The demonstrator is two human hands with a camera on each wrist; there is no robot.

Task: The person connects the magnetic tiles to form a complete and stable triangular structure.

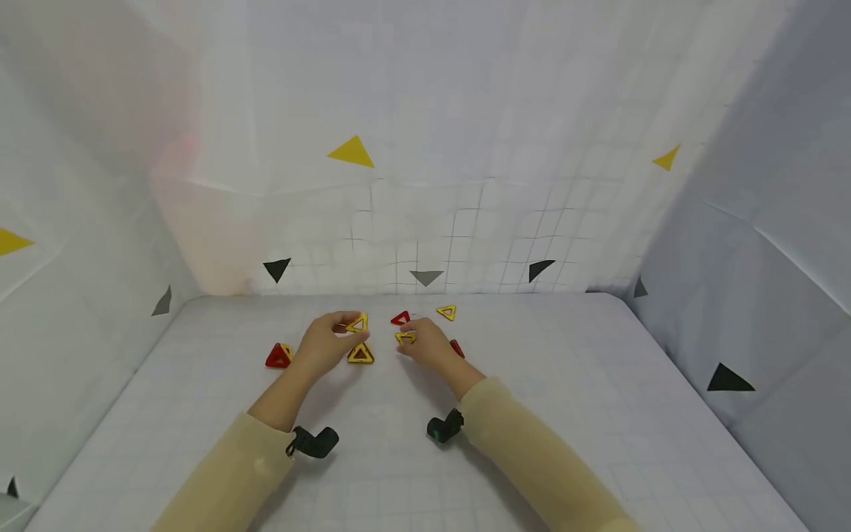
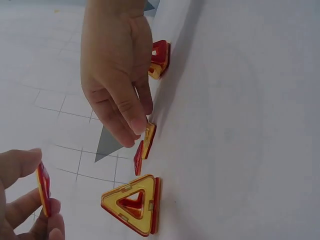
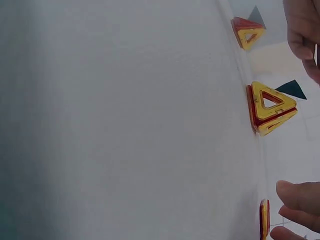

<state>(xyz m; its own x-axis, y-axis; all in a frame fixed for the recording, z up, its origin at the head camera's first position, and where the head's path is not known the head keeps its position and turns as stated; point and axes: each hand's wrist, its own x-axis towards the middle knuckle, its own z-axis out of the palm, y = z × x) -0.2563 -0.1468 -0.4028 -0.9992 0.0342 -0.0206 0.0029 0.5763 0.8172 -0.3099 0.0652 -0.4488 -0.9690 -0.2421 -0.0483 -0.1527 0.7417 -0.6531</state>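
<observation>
My left hand (image 1: 326, 341) pinches a triangular magnetic tile (image 1: 359, 324), yellow on one face; edge-on in the left wrist view it shows yellow and red. Just below that hand stands a small pyramid of yellow and red triangular tiles (image 1: 360, 355). To its right, my right hand (image 1: 428, 344) reaches low over the table, thumb and fingers parted around a yellow triangular tile (image 1: 405, 338). The right wrist view has that tile's edge (image 3: 264, 220) at the table, a slight gap from the fingertips. A red triangular tile (image 1: 401, 318) lies just beyond it.
Left of my left hand stands a red and yellow tile pyramid (image 1: 278, 356). A yellow triangle tile (image 1: 448, 312) lies at the back, and a red one (image 1: 456, 347) is partly hidden by my right forearm. White sheeting (image 1: 425, 222) with printed triangles encloses the table.
</observation>
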